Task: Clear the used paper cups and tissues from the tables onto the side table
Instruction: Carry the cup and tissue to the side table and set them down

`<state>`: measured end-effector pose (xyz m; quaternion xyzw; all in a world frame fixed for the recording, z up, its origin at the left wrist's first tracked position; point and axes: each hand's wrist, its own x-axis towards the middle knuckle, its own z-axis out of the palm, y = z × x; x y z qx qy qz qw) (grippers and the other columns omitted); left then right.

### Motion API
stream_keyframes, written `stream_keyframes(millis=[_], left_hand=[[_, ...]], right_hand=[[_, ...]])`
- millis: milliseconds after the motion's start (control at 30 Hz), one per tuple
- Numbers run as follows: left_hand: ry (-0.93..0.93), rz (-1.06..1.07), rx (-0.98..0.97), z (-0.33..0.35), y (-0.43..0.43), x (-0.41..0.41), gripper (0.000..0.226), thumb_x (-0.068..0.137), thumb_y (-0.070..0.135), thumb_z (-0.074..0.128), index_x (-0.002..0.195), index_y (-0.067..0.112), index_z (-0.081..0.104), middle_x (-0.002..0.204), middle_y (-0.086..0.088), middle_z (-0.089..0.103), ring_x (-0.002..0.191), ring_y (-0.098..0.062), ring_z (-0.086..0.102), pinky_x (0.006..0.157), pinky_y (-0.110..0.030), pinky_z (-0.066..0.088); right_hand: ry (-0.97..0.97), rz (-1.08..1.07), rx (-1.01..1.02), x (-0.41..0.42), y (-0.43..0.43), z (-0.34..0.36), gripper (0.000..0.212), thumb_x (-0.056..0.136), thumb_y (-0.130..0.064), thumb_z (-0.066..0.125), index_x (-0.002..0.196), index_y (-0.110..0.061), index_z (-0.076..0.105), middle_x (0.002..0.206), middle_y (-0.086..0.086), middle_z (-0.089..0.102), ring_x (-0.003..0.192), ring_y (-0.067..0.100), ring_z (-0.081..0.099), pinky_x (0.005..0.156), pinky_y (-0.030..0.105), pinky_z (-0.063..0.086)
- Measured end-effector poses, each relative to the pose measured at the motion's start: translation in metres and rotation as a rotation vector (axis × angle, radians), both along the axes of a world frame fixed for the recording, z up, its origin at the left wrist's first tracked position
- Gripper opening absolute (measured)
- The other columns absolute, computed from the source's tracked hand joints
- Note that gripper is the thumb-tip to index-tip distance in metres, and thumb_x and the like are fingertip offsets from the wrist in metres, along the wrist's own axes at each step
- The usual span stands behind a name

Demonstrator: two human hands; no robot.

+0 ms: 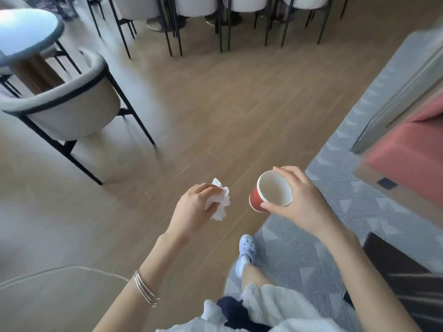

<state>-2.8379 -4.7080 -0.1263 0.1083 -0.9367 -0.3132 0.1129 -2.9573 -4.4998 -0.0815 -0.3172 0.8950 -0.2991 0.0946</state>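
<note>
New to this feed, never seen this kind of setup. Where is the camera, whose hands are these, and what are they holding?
There is no machine: a person wears one wide-angle camera on the head, looking forward and down. You see their two bare hands over a wooden floor, beside a patterned rug. The left hand grips a crumpled white tissue. The right hand holds a red paper cup near its rim, tilted, seemingly empty. A chair and a round table stand at upper left.
</note>
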Motion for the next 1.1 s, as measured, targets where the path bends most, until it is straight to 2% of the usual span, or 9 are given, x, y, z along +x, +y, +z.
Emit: stream_keyframes(millis=[167, 300, 467, 633, 833, 1000, 1100], left_hand=[[0.029, -0.004, 0.017, 0.007, -0.019, -0.117, 0.03, 0.075, -0.002, 0.066, 0.094, 0.02, 0.072, 0.103, 0.007, 0.068, 0.091, -0.02, 0.061, 0.074, -0.037, 0.052], [0.067, -0.013, 0.023, 0.012, -0.025, -0.198, 0.031, 0.075, -0.001, 0.066, 0.092, 0.024, 0.071, 0.101, 0.011, 0.067, 0.089, -0.017, 0.061, 0.072, -0.035, 0.052], [0.083, -0.036, 0.032, 0.013, -0.033, -0.281, 0.03, 0.076, -0.002, 0.065, 0.09, 0.024, 0.071, 0.099, 0.01, 0.067, 0.089, -0.018, 0.061, 0.072, -0.035, 0.052], [0.051, -0.093, 0.041, 0.004, -0.056, -0.369, 0.03, 0.077, 0.001, 0.064, 0.094, 0.025, 0.07, 0.101, 0.01, 0.066, 0.091, -0.017, 0.06, 0.074, -0.035, 0.05], [0.044, -0.169, 0.03, -0.008, -0.1, -0.492, 0.031, 0.077, 0.001, 0.065, 0.1, 0.022, 0.07, 0.104, 0.008, 0.067, 0.093, -0.018, 0.06, 0.075, -0.036, 0.051], [0.056, -0.233, 0.031, 0.004, -0.134, -0.602, 0.031, 0.076, 0.001, 0.065, 0.098, 0.022, 0.07, 0.102, 0.009, 0.067, 0.091, -0.017, 0.061, 0.075, -0.028, 0.048], [0.069, -0.276, 0.016, 0.013, -0.151, -0.664, 0.031, 0.076, 0.0, 0.065, 0.098, 0.022, 0.07, 0.102, 0.009, 0.067, 0.09, -0.019, 0.061, 0.074, -0.03, 0.049]], right_hand=[[-0.001, -0.019, -0.014, -0.114, -0.016, 0.008, 0.084, 0.062, -0.052, 0.073, 0.134, -0.023, 0.041, 0.13, -0.013, 0.04, 0.116, 0.005, 0.043, 0.088, 0.018, 0.031], [0.02, -0.025, -0.019, -0.195, -0.023, 0.018, 0.084, 0.062, -0.052, 0.073, 0.134, -0.024, 0.041, 0.129, -0.015, 0.04, 0.115, 0.005, 0.044, 0.089, 0.02, 0.034], [0.02, -0.048, -0.031, -0.27, -0.032, 0.017, 0.084, 0.063, -0.046, 0.076, 0.135, -0.021, 0.041, 0.128, -0.011, 0.041, 0.117, 0.007, 0.043, 0.093, 0.02, 0.032], [-0.001, -0.081, -0.02, -0.341, -0.051, 0.005, 0.082, 0.064, -0.043, 0.078, 0.134, -0.021, 0.042, 0.128, -0.011, 0.041, 0.115, 0.006, 0.044, 0.09, 0.018, 0.032], [0.008, -0.162, -0.035, -0.452, -0.084, 0.0, 0.085, 0.062, -0.051, 0.072, 0.135, -0.022, 0.041, 0.126, -0.016, 0.04, 0.114, 0.003, 0.043, 0.09, 0.021, 0.034], [0.009, -0.223, -0.049, -0.552, -0.117, 0.014, 0.086, 0.06, -0.055, 0.068, 0.135, -0.023, 0.04, 0.119, -0.023, 0.035, 0.113, 0.0, 0.041, 0.09, 0.022, 0.034], [0.042, -0.261, -0.06, -0.605, -0.129, 0.022, 0.087, 0.06, -0.059, 0.066, 0.135, -0.025, 0.04, 0.122, -0.023, 0.036, 0.107, -0.006, 0.039, 0.087, 0.021, 0.033]])
